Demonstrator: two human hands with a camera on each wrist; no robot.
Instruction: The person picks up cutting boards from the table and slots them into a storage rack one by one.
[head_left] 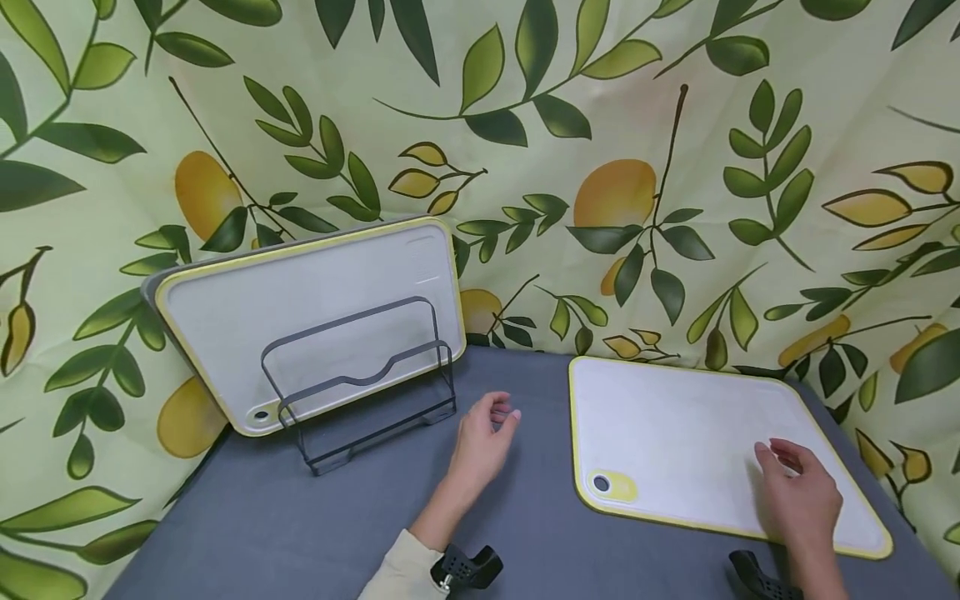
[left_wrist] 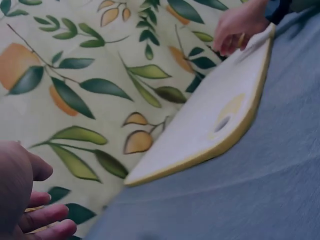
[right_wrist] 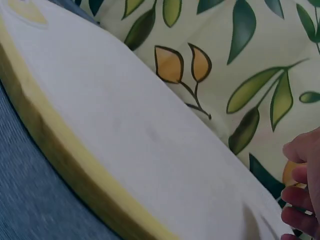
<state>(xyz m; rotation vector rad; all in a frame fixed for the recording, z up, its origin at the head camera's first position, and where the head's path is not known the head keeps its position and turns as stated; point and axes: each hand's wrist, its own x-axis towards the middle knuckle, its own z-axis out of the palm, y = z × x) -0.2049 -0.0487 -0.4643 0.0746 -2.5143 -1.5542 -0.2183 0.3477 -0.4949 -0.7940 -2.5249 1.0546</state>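
Note:
A white cutting board (head_left: 690, 442) with a yellow rim and a hole at one corner lies flat at the right of the table. Above its right part hovers my right hand (head_left: 806, 492), fingers loosely bent around nothing. Between this board and a dark wire rack (head_left: 360, 379) is my left hand (head_left: 483, 442), relaxed, its palm bare. In the left wrist view, the left hand's (left_wrist: 35, 200) fingers are apart from the board (left_wrist: 200, 115). Leaning in the rack is another yellow-rimmed white board (head_left: 315, 308), with a grey edge showing behind it.
A grey cloth covers the table (head_left: 517, 550). Behind it hangs a curtain (head_left: 525, 167) printed with leaves and oranges, close to the backs of both boards. Black straps with camera mounts (head_left: 467, 568) sit on the wrists.

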